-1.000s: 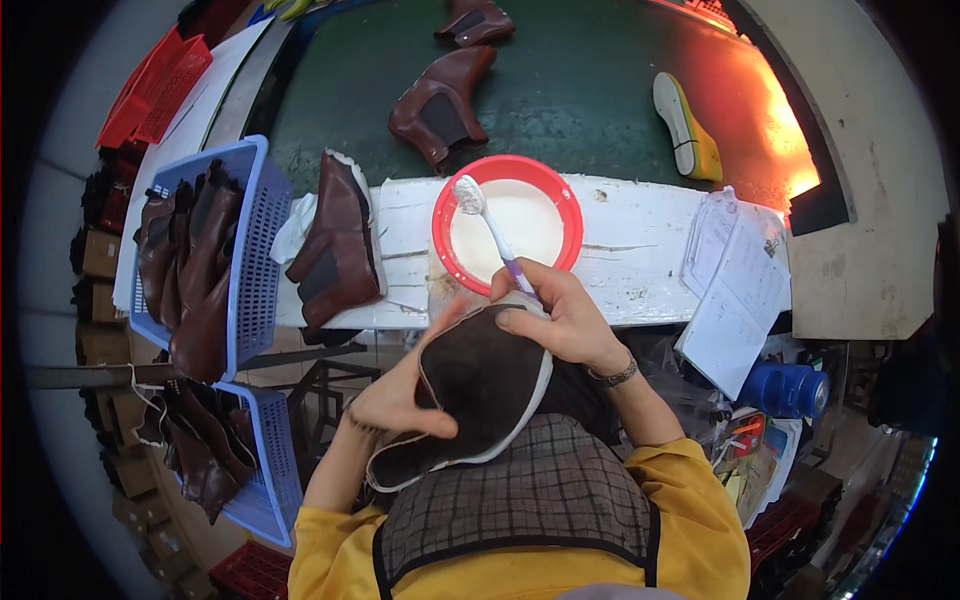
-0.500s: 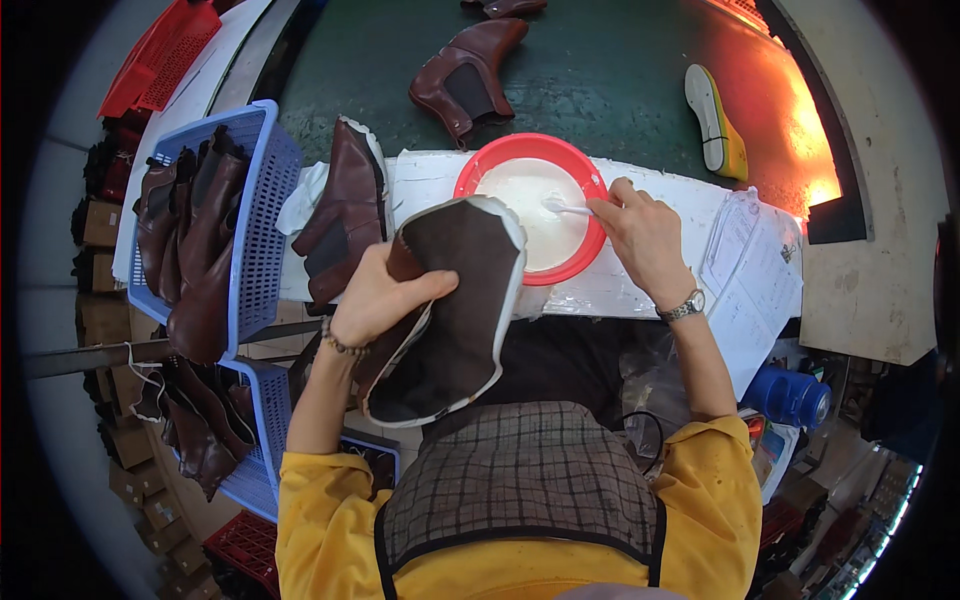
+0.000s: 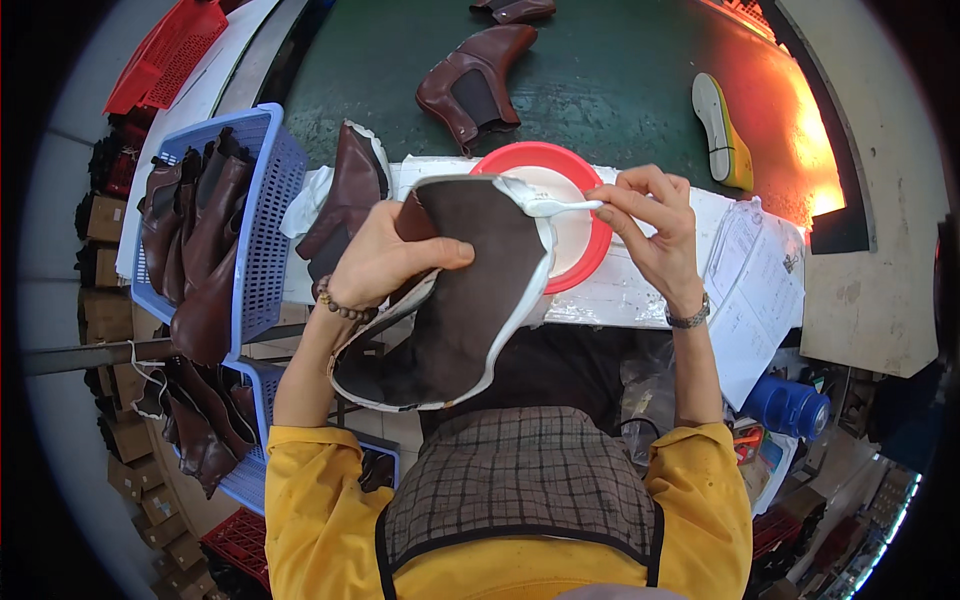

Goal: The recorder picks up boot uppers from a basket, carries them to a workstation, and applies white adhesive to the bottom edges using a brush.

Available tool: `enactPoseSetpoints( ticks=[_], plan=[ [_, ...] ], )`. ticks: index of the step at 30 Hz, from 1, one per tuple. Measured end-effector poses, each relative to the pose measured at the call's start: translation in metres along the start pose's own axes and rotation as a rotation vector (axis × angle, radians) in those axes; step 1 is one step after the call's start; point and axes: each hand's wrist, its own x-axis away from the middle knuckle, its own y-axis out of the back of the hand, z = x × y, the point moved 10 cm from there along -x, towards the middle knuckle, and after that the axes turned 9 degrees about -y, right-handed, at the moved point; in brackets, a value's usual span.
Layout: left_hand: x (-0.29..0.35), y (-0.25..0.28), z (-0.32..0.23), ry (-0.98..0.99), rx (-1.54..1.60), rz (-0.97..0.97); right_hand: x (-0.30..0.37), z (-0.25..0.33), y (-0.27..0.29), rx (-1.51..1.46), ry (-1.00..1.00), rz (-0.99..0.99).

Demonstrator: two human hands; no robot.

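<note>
My left hand [image 3: 385, 260] grips a brown boot upper [image 3: 470, 310] by its side, thumb pressed on the dark inner face. White paste lines the upper's right and lower edge. Between the thumb and fingers of my right hand [image 3: 655, 225] is a slim white brush [image 3: 568, 207], its head against the upper's top right edge. Paste coats the brush head, so its bristles cannot be made out. Beneath the brush stands a red bowl [image 3: 597, 255] of white paste, partly covered by the upper. Another brown boot upper [image 3: 350, 190], white along its edge, lies left of the bowl.
Blue baskets [image 3: 262, 210] of brown boot uppers stand at the left. On the green table [image 3: 620, 90] lie a brown boot upper [image 3: 480, 85] and a yellow shoe with a white sole [image 3: 722, 130]. Written papers [image 3: 755, 275] and a blue bottle [image 3: 790, 405] are at the right.
My right hand has lifted the brush out of the bowl and brought it onto the upper's edge. My left hand has tilted the upper and shifted it slightly.
</note>
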Motion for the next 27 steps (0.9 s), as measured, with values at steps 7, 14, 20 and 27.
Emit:
enactPoseSetpoints(
  ticks=[7, 14, 20, 27],
  plan=[
    [-0.001, 0.032, -0.028, -0.215, 0.111, -0.246, 0.015, 0.004, -0.011, -0.112, -0.094, 0.038],
    [-0.01, 0.026, -0.024, -0.138, -0.046, -0.173, -0.014, -0.005, -0.006, -0.109, -0.054, -0.048],
    [-0.012, 0.068, -0.065, -0.457, -0.046, -0.483, -0.01, -0.007, -0.032, -0.453, -0.22, 0.051],
    [-0.044, 0.067, -0.098, -0.678, -0.394, -0.658, -0.016, 0.044, -0.071, -0.687, -0.372, 0.095]
  ],
)
